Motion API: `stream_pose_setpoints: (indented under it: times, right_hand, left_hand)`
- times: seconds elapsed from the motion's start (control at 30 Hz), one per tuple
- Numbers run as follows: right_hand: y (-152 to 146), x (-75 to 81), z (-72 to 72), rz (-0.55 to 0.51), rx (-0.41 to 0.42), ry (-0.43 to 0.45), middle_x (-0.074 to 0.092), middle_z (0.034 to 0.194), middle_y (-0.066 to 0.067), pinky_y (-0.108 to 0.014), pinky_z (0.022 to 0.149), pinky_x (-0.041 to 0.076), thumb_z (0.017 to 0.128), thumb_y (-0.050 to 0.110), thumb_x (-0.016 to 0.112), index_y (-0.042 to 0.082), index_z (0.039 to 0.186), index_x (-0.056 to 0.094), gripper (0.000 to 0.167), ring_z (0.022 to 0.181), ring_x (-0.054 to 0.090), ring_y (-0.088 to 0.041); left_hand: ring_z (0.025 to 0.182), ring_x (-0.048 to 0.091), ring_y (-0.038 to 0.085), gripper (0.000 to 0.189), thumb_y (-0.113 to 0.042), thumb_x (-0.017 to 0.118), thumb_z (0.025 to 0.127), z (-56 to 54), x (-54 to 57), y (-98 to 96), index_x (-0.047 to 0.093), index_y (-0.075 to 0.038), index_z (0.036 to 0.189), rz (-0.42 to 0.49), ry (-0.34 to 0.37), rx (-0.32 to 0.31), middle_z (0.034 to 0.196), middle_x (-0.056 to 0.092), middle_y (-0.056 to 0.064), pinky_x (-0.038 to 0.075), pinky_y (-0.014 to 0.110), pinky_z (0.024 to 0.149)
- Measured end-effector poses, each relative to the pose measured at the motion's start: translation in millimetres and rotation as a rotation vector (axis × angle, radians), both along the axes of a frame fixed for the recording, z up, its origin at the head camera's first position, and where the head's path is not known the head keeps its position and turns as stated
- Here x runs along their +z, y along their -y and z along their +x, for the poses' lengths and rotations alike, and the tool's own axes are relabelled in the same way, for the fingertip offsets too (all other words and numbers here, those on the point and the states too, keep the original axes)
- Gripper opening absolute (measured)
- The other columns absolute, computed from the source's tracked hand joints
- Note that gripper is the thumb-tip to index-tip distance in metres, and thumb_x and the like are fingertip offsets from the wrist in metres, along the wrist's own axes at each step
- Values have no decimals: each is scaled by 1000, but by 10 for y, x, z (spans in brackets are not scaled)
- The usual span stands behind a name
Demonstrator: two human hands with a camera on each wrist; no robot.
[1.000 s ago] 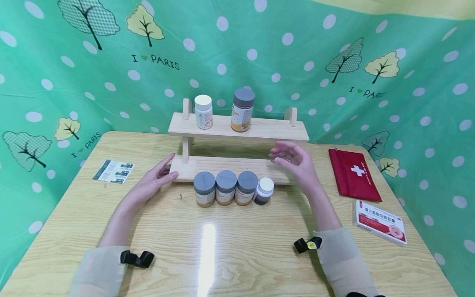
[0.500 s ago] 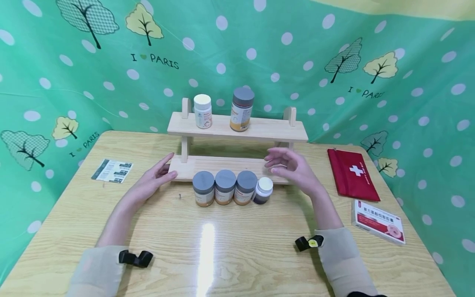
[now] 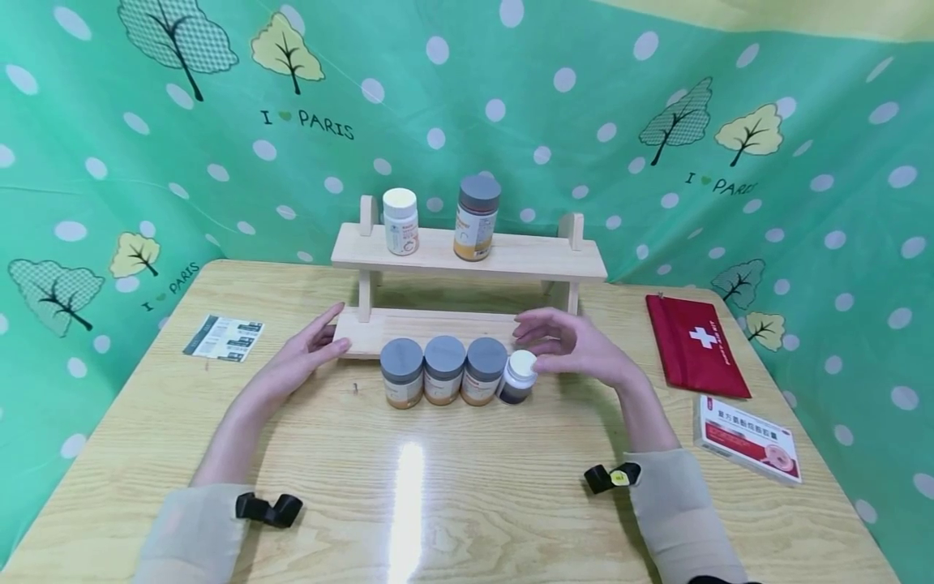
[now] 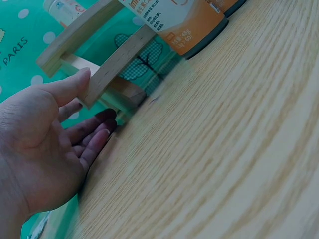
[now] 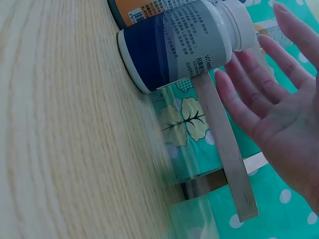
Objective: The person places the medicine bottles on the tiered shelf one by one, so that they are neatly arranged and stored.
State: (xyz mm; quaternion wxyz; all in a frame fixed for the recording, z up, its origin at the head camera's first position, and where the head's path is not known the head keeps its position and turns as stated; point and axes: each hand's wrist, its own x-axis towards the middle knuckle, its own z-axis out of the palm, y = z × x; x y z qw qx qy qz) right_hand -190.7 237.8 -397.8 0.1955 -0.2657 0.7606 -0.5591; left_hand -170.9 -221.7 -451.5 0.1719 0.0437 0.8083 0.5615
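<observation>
A two-tier wooden shelf (image 3: 467, 253) stands toward the back of the table. My left hand (image 3: 297, 357) holds the left end of its lower board, thumb at the front corner (image 4: 92, 92). In front stand several jars with grey lids (image 3: 443, 369) in a row, ending at the right with a small white-capped vitamin bottle (image 3: 520, 375). My right hand (image 3: 576, 349) is beside that bottle, its fingers loosely spread and its thumb close to the cap. In the right wrist view the vitamin bottle (image 5: 174, 45) is upright on the table, with the hand's fingers beyond it.
On the upper board stand a white bottle (image 3: 400, 223) and a tall grey-lidded jar (image 3: 477, 219). A red first aid pouch (image 3: 696, 345) and a medicine box (image 3: 747, 438) lie at the right. At the left lies a blister pack (image 3: 224, 337).
My right hand has come down and toward me from over the lower board to the small vitamin bottle. The left hand has stayed at the shelf's end.
</observation>
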Motion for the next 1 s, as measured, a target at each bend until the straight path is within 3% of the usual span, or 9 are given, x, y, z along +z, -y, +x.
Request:
stream_pose_setpoints:
  times: [0.47, 1.0]
  right_hand:
    - [22, -35, -5, 154, 79, -23, 65, 135, -15, -23, 104, 53, 78, 9, 89, 10, 144, 55, 74, 123, 62, -22]
    - [69, -58, 3, 194, 55, -53, 67, 131, -11, -22, 103, 53, 77, 10, 91, 15, 141, 59, 71, 119, 64, -21]
  left_hand:
    - [156, 21, 44, 83, -49, 59, 103, -1, 9, -4, 6, -37, 166, -9, 5, -5, 167, 25, 25, 16, 66, 126]
    - [156, 22, 44, 83, -50, 59, 103, 4, 14, -3, 7, -37, 166, -14, 5, -1, 166, 26, 25, 16, 66, 126]
